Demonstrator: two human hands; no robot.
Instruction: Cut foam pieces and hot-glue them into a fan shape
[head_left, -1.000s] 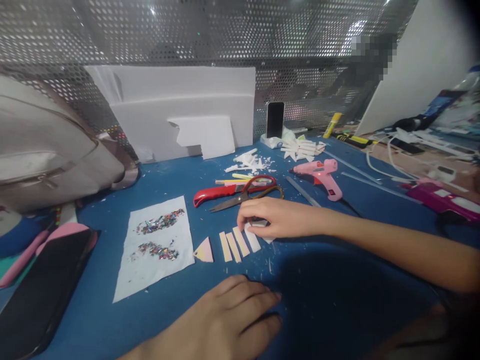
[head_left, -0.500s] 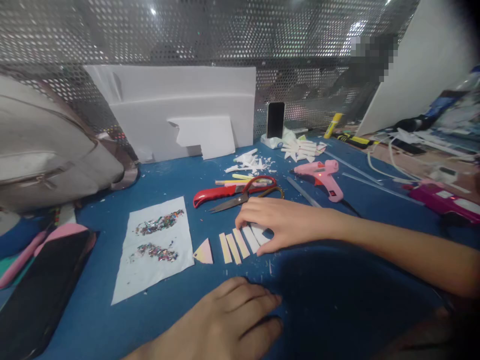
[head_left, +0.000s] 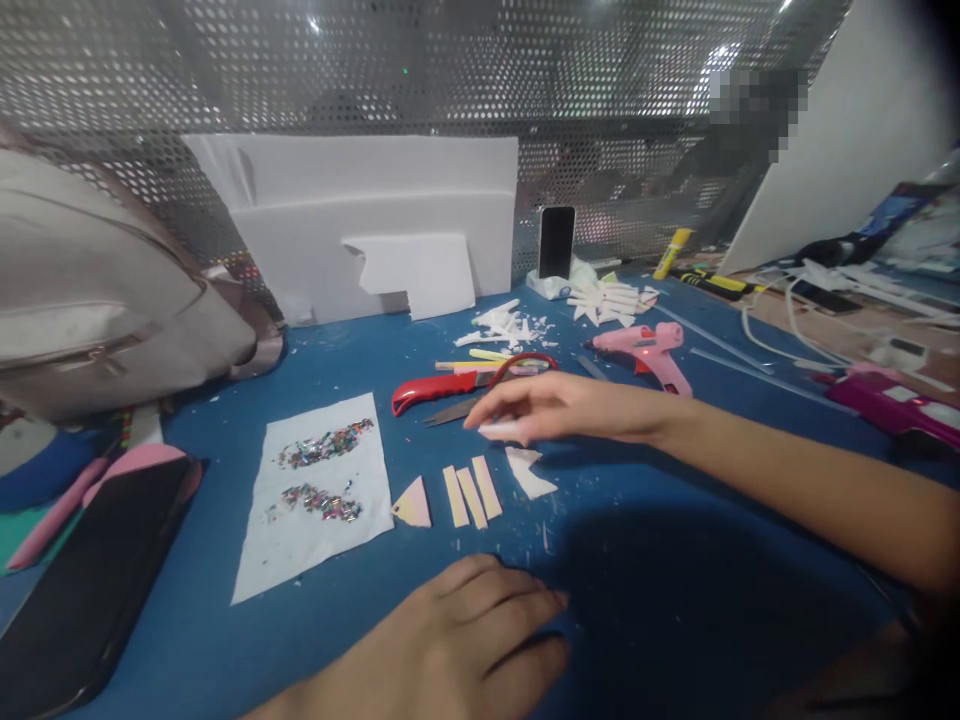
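Note:
My right hand point(head_left: 559, 410) hovers just above the blue table surface point(head_left: 675, 560), pinching a small white foam strip point(head_left: 499, 429) between thumb and fingers. Below it lie three pale foam strips point(head_left: 471, 494) in a row, a small triangle piece point(head_left: 412, 504) to their left and an irregular white foam piece point(head_left: 529, 473) to their right. My left hand point(head_left: 465, 650) rests flat on the table near the front edge, fingers stretched out, holding nothing. Behind my right hand lie scissors point(head_left: 480, 385) and a red-handled cutter point(head_left: 435, 389).
A white sheet with glitter piles point(head_left: 315, 490) lies left of the strips. A pink glue gun point(head_left: 645, 347), foam scraps point(head_left: 502, 325), an upright phone point(head_left: 556, 242) and white foam boards point(head_left: 375, 220) stand behind. A grey bag point(head_left: 97, 300) and a dark phone point(head_left: 82, 580) lie left.
My right hand lifted off the table with one white strip, which left the row; the irregular white piece under it is now uncovered. My left hand stayed put.

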